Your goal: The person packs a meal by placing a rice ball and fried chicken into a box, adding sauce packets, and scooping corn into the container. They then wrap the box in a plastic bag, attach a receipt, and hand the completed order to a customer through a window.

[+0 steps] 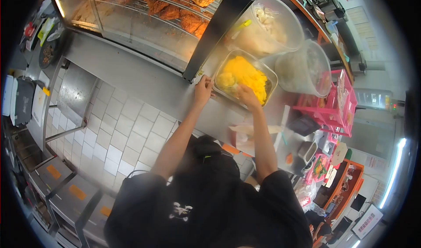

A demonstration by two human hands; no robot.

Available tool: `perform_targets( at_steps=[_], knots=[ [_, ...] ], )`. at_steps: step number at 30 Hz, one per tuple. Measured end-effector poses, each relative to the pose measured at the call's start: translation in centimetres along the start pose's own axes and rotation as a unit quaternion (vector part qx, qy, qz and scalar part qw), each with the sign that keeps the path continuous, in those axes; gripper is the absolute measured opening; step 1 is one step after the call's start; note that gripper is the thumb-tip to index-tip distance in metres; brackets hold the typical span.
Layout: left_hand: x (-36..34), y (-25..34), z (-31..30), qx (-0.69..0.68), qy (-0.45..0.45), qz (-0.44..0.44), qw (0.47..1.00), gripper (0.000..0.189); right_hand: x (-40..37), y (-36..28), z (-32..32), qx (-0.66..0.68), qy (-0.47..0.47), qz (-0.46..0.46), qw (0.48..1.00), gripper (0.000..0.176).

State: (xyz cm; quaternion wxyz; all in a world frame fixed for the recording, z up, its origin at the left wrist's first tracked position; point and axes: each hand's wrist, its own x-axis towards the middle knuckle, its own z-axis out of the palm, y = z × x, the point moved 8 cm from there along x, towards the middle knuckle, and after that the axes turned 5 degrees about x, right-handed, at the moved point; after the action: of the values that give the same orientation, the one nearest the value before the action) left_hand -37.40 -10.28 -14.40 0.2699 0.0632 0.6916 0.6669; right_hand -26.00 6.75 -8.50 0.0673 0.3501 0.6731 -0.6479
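Observation:
A metal tray (272,91) heaped with bright yellow, crumbly food (250,72) sits on the steel counter in front of me. My left hand (203,91) is at the tray's near left corner, its fingers curled at the rim beside the dark cabinet post. Over the tray's near side is my right hand (249,96), fingers closed and low against the yellow heap. A paler, hazy patch lies just left of those fingertips; I cannot tell what they hold.
Behind the tray stand two large translucent tubs (280,18). A heated display cabinet (144,42) with browned fried pieces on racks borders the counter's far side. Pink baskets (335,101) stand at right. Tiled floor (127,125) shows left of the counter (144,83).

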Motion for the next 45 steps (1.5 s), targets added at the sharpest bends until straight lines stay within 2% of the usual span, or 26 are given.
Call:
perform_targets(
  at_steps=[3, 7, 9, 11, 12, 13, 15, 17, 18, 20, 21, 23, 27, 29, 31, 32, 33, 34, 35, 37, 38, 42, 44, 45],
  knots=[
    [0.3, -0.2, 0.0, -0.009, -0.01, -0.006, 1.0, 0.016, -1.2, -0.9, -1.4, 0.077, -0.019, -0.018, 0.997, 0.025],
    [0.0, -0.2, 0.0, -0.023, -0.017, 0.005, 1.0, 0.018, -2.0, -2.9, -2.7, 0.108, -0.033, -0.009, 0.994, 0.029],
    [-0.1, -0.1, 0.1, -0.014, -0.027, -0.011, 0.999, 0.022, -3.7, -4.2, -3.5, 0.161, -0.004, -0.013, 0.987, 0.029],
    [-1.2, 2.3, -1.8, 0.174, 0.131, 0.112, 0.97, 0.025, -6.6, -6.0, -4.5, 0.167, 0.012, -0.063, 0.984, 0.029],
    [-2.2, 4.3, -1.7, 0.221, 0.168, 0.151, 0.949, 0.034, -8.0, -6.1, -5.4, 0.16, 0.014, -0.104, 0.981, 0.026],
    [-3.7, 5.7, -1.0, 0.225, 0.152, 0.15, 0.951, 0.034, -9.9, -5.8, -6.0, 0.168, 0.027, -0.099, 0.98, 0.026],
    [-7.5, 9.2, 4.4, 0.188, -0.095, 0.24, 0.948, 0.039, -15.0, -6.8, -6.9, 0.178, 0.066, -0.122, 0.974, 0.025],
    [-12.6, 12.2, 9.6, 0.15, -0.334, 0.325, 0.872, 0.045, -19.3, -6.0, -7.0, 0.219, 0.115, -0.105, 0.963, 0.025],
    [-14.3, 12.8, 10.5, 0.146, -0.351, 0.311, 0.871, 0.045, -21.4, -5.0, -7.1, 0.217, 0.133, -0.101, 0.962, 0.025],
    [-17.2, 14.2, 12.8, 0.229, -0.385, 0.399, 0.8, 0.047, -25.2, -1.7, -7.7, 0.177, 0.16, -0.081, 0.968, 0.025],
    [-17.1, 13.1, 13.4, 0.226, -0.393, 0.398, 0.798, 0.047, -26.7, -0.3, -7.6, 0.18, 0.168, -0.078, 0.966, 0.025],
    [-15.6, 8.7, 14.3, 0.203, -0.445, 0.28, 0.826, 0.04, -29.4, 2.5, -7.3, 0.209, 0.207, -0.047, 0.955, 0.025],
    [-13.9, 7.9, 14.7, 0.256, -0.421, 0.27, 0.827, 0.034, -30.3, 9.9, -7.5, 0.255, 0.253, -0.039, 0.932, 0.022],
    [-13.5, 7.9, 15.0, 0.258, -0.407, 0.237, 0.844, 0.025, -28.9, 12.9, -7.8, 0.268, 0.282, -0.011, 0.921, 0.019],
    [-13.4, 8.1, 15.3, 0.257, -0.401, 0.246, 0.844, 0.026, -27.2, 14.1, -9.4, 0.064, 0.401, -0.048, 0.913, 0.017],
    [-13.3, 8.3, 15.5, 0.253, -0.393, 0.254, 0.847, 0.026, -25.6, 14.3, -9.2, 0.068, 0.402, -0.048, 0.912, 0.017],
    [-13.3, 8.4, 15.7, 0.255, -0.395, 0.254, 0.845, 0.026, -24.4, 13.1, -8.8, -0.097, 0.432, -0.055, 0.895, 0.017],
    [-13.2, 8.6, 15.9, 0.257, -0.397, 0.253, 0.844, 0.028, -23.7, 11.6, -8.0, -0.26, 0.449, -0.059, 0.853, 0.017],
    [-13.1, 8.8, 16.1, 0.259, -0.4, 0.252, 0.842, 0.03, -23.4, 11.4, -7.4, -0.258, 0.45, -0.059, 0.853, 0.017],
    [-12.9, 9.0, 16.3, 0.262, -0.402, 0.248, 0.842, 0.03, -23.0, 9.7, -7.1, -0.321, 0.47, -0.062, 0.82, 0.019],
    [-12.6, 9.1, 16.4, 0.262, -0.4, 0.242, 0.844, 0.029, -23.2, 9.6, -7.2, -0.313, 0.462, -0.032, 0.829, 0.019],
    [-11.1, 7.1, 16.9, 0.284, -0.402, 0.193, 0.849, 0.029, -24.1, 12.1, -8.5, -0.237, 0.464, -0.093, 0.848, 0.022],
    [-11.1, 7.3, 17.3, 0.274, -0.393, 0.279, 0.832, 0.031, -26.3, 10.9, -9.8, -0.135, 0.511, -0.098, 0.843, 0.022],
    [-11.5, 7.7, 17.5, 0.274, -0.394, 0.279, 0.832, 0.031, -26.9, 10.1, -10.2, -0.135, 0.511, -0.098, 0.844, 0.022]
  ],
)
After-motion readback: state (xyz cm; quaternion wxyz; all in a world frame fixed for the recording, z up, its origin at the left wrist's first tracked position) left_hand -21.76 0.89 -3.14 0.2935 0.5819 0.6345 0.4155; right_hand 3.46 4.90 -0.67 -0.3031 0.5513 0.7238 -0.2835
